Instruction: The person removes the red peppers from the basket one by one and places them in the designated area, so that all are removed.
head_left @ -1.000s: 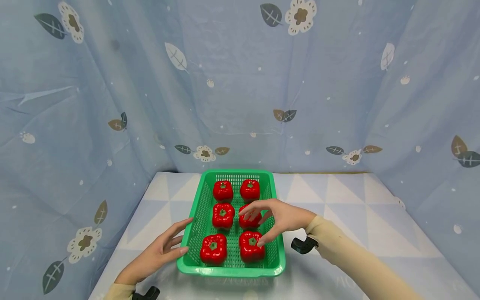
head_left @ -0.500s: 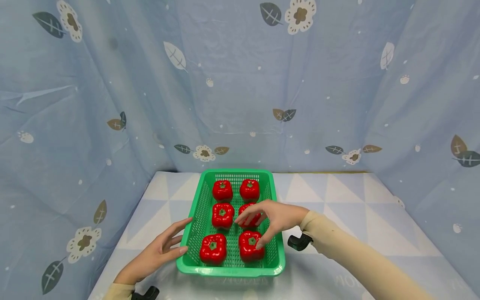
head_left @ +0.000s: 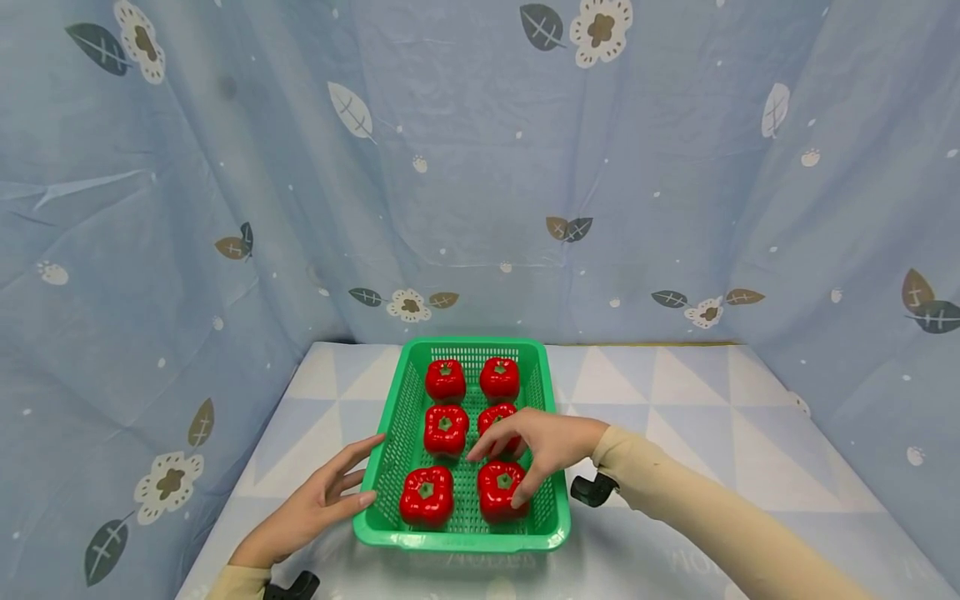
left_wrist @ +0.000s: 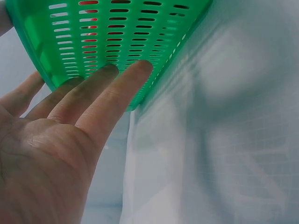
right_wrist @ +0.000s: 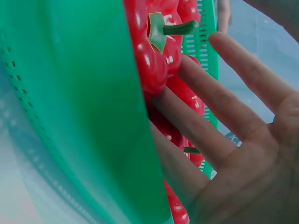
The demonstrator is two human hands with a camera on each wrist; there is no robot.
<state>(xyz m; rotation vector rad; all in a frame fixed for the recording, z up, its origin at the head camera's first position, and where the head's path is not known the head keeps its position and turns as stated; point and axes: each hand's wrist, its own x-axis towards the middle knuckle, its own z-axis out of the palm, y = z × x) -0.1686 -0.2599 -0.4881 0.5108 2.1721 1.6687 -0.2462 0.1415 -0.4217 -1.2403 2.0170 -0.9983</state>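
Several glossy red bell peppers with green stems stand in two columns inside a green slotted basket [head_left: 462,543]. Straight fingers of my left hand [head_left: 318,504] touch the basket's left wall; in the left wrist view, the left fingers [left_wrist: 114,100] lie against its slots. My right hand [head_left: 551,446] reaches over the right rim, fingers spread over the near right bell pepper [head_left: 501,493], with the thumb tip at its right side. It partly covers the middle right bell pepper [head_left: 495,417]. In the right wrist view, the right fingers [right_wrist: 224,98] extend beside a bell pepper [right_wrist: 154,46] without curling round it.
The basket stands on a table with a triangle-patterned cloth [head_left: 690,433]. A blue curtain [head_left: 480,167] with leaves and flowers hangs behind and at both sides. A far left bell pepper [head_left: 446,381] and far right bell pepper [head_left: 499,379] sit at the basket's back.
My right hand has shifted slightly left and lower, closer over the near right bell pepper. The left hand and the basket have stayed in place.
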